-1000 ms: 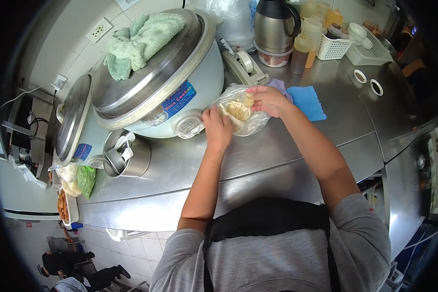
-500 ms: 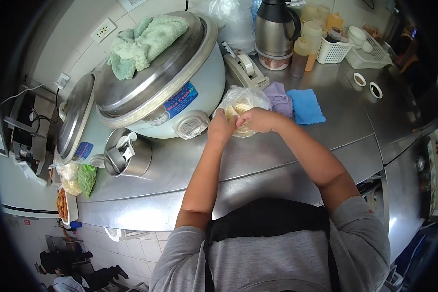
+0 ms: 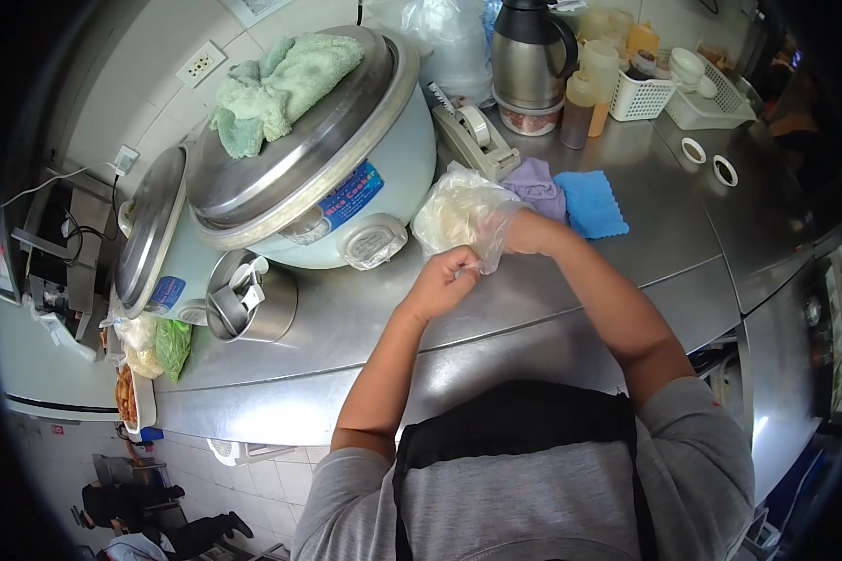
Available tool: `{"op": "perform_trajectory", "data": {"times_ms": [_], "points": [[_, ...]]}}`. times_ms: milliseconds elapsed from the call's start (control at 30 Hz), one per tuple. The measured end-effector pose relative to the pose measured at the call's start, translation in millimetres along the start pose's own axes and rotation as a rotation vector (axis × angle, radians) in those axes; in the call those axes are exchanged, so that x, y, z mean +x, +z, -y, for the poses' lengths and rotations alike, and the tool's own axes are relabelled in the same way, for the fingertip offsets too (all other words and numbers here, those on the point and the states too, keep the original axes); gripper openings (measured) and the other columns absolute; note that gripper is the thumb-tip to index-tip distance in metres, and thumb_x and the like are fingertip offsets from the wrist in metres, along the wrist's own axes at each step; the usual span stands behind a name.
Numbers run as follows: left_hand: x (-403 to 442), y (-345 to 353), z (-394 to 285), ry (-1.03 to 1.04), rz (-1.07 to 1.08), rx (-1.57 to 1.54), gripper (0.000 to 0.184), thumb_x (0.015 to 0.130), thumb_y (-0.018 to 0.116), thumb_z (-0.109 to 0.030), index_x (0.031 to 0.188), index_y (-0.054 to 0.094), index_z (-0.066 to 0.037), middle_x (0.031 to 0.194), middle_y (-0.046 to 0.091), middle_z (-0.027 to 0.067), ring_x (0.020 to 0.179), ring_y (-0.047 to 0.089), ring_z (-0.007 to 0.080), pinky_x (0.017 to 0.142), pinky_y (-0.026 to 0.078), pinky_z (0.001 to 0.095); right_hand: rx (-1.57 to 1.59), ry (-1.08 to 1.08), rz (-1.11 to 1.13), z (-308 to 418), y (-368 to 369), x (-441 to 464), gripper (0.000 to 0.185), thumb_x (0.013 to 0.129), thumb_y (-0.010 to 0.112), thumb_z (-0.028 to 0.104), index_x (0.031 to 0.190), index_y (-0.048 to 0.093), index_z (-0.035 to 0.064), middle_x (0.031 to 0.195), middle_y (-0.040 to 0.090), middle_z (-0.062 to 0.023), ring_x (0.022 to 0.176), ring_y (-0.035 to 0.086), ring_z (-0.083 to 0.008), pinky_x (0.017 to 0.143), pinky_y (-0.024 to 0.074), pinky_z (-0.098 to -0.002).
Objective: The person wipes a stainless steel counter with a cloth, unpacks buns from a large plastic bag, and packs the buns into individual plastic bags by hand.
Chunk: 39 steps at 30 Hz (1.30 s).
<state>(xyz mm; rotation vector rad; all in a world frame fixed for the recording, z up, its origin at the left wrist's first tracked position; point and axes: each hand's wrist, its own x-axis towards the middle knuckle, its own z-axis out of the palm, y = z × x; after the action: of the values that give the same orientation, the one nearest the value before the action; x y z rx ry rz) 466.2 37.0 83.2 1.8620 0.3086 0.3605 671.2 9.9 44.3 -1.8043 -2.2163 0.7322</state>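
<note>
A clear plastic bag [image 3: 447, 208] with pale, yellowish food inside lies on the steel counter, in front of the larger rice cooker. My left hand [image 3: 442, 283] is closed, pinching the bag's edge at its near side and pulling it toward me. At the bag's right side is my right hand [image 3: 530, 233], its fingers inside or behind the crinkled plastic. The film hides how they are bent. Just behind the bag stands a grey tape dispenser [image 3: 477, 140]. A purple cloth [image 3: 538, 187] lies right beside the bag.
Two rice cookers [image 3: 384, 140] fill the left, the larger topped by a green towel [image 3: 295, 79]. A metal pot [image 3: 273, 304] holds utensils. At the back are a thermos [image 3: 531, 61], sauce bottles [image 3: 579, 107] and a white basket [image 3: 640, 98]. A blue cloth [image 3: 591, 204] lies to the right.
My left hand has moved down toward me with the bag's edge. My right hand has shifted slightly right, its fingers now covered by plastic. The bag's film now covers the food.
</note>
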Motion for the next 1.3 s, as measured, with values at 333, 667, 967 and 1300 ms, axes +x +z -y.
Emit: {"op": "perform_trajectory", "data": {"times_ms": [333, 667, 967, 1300], "points": [[19, 49, 25, -0.076, -0.018, 0.732, 0.038, 0.073, 0.05, -0.02, 0.107, 0.043, -0.003, 0.092, 0.052, 0.0191, 0.087, 0.049, 0.0344, 0.077, 0.039, 0.0368, 1.022, 0.41, -0.248, 12, -26, -105, 0.026, 0.079, 0.048, 0.01, 0.103, 0.048, 0.0021, 0.076, 0.05, -0.0012, 0.061, 0.045, -0.0076, 0.052, 0.039, -0.0216], [7, 51, 45, -0.027, -0.048, 0.833, 0.058, 0.074, 0.05, -0.036, 0.119, 0.034, -0.002, 0.112, 0.044, 0.0193, 0.108, 0.038, 0.0308, 0.092, 0.026, 0.0365, 1.215, 0.175, -0.321, 28, -33, -39, 0.033, 0.078, 0.051, 0.012, 0.109, 0.046, 0.0041, 0.088, 0.052, -0.0025, 0.073, 0.048, -0.0089, 0.062, 0.04, -0.022], [1, 52, 42, -0.074, -0.274, 0.509, 0.04, 0.07, 0.057, -0.027, 0.1, 0.049, 0.0, 0.091, 0.054, 0.0152, 0.082, 0.052, 0.0269, 0.073, 0.041, 0.0342, 1.831, 0.259, -0.367, -12, -8, -59, 0.031, 0.079, 0.046, 0.01, 0.108, 0.043, 0.0022, 0.093, 0.053, -0.0089, 0.083, 0.053, -0.0204, 0.069, 0.0434, -0.0303], [-47, 100, -26, -0.45, -0.6, -1.237, 0.017, 0.084, 0.045, -0.019, 0.092, 0.047, -0.004, 0.077, 0.056, 0.0056, 0.067, 0.057, 0.0147, 0.057, 0.048, 0.0243, 1.54, 0.168, -0.315, 97, 31, -89, 0.031, 0.08, 0.045, 0.005, 0.11, 0.042, -0.0015, 0.094, 0.054, -0.0093, 0.086, 0.053, -0.0166, 0.076, 0.0426, -0.0264]]}}
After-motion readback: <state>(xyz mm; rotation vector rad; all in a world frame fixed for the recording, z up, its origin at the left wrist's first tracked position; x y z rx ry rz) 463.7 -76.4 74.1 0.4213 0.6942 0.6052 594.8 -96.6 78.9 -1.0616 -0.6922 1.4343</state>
